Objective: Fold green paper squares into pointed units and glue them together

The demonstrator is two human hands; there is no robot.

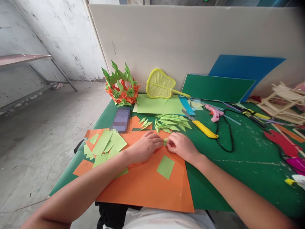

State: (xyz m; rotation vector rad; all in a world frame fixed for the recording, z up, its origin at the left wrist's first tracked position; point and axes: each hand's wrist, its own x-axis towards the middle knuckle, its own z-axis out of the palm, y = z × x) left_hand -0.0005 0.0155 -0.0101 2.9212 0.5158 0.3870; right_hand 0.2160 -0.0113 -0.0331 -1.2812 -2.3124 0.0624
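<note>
My left hand (147,146) and my right hand (183,147) meet over a large orange sheet (152,187). Both are closed, fingertips pinching a small folded piece of light green paper (165,142), mostly hidden by the fingers. Just below them lies a flat green paper square (166,167). Beyond my hands is a pile of folded green paper pieces (171,122), with a few more beside it. Loose green paper squares (115,141), mixed with orange scraps, lie near my left forearm.
An orange-and-green folded-paper crown (121,87) stands at the back left, near a yellow fan (160,83) and a blurred purple rectangle (121,119). To the right are a yellow utility knife (205,128), a pink glue gun (214,113) with its cord, and a wooden stick model (283,101).
</note>
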